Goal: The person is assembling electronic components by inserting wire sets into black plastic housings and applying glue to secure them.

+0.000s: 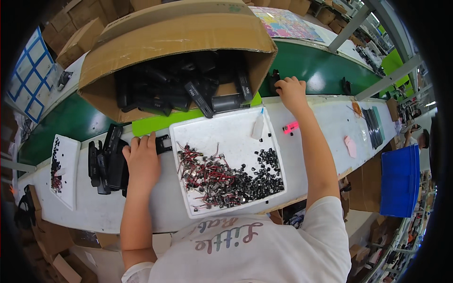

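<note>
My left hand [143,160] is closed over a black plastic housing [163,144], whose open end sticks out past the fingers beside the white tray. A pile of similar black housings [107,162] lies just left of that hand. My right hand [291,92] reaches over the green belt, its fingers pinching a small black plastic part [274,81]. Between my arms sits the white foam tray [203,127]. It holds tangled red-and-black wired pieces [200,174], many small black caps [266,174] and a white squeeze bottle with a thin tip [258,126].
A large cardboard box [174,52] full of black housings lies open toward me behind the tray. A smaller white tray [66,174] stands at left. A glowing pink-red item [290,127] lies right of the tray. Another black part [347,86] rests on the green belt [311,70]. A blue bin [400,181] is at right.
</note>
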Action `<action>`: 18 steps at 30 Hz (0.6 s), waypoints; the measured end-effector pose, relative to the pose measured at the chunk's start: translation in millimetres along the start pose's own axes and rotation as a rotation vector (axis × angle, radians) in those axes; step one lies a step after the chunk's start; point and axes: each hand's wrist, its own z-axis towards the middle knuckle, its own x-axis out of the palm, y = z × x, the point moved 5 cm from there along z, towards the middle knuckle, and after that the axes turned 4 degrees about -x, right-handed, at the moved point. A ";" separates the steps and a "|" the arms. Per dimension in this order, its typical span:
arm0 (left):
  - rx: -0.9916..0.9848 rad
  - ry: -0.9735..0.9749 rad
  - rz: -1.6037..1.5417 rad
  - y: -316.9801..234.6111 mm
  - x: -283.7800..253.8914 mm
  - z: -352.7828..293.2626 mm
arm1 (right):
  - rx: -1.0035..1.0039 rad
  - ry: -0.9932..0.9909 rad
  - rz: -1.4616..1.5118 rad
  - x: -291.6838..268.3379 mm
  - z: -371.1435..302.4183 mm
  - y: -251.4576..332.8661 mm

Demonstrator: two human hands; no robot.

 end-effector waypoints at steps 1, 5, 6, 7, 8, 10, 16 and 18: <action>0.002 -0.025 -0.020 0.7 -2.9 -0.3 | -0.002 -0.001 0.003 -2.8 0.3 6.7; -0.070 -0.230 -0.302 8.2 -28.6 -3.1 | -0.036 0.098 0.356 -40.1 -21.5 59.7; -0.128 -0.283 -0.395 10.6 -35.7 -5.7 | -0.096 0.135 0.461 -50.3 -31.7 78.8; -0.187 -0.339 -0.489 12.7 -39.6 -7.0 | -0.158 0.170 0.566 -54.9 -42.0 98.4; -0.277 -0.265 -0.740 16.2 -34.8 -7.2 | -0.237 0.166 0.624 -58.1 -52.3 117.8; -0.167 -0.384 -1.228 16.2 -29.2 -12.3 | -0.350 0.178 0.729 -65.7 -68.0 152.2; -0.321 0.215 -1.934 -40.8 -36.2 -34.4 | -0.464 0.253 0.748 -48.9 -80.0 184.7; -0.439 0.413 -2.003 -50.7 -21.9 -44.0 | -0.445 0.316 0.746 -46.9 -79.2 185.5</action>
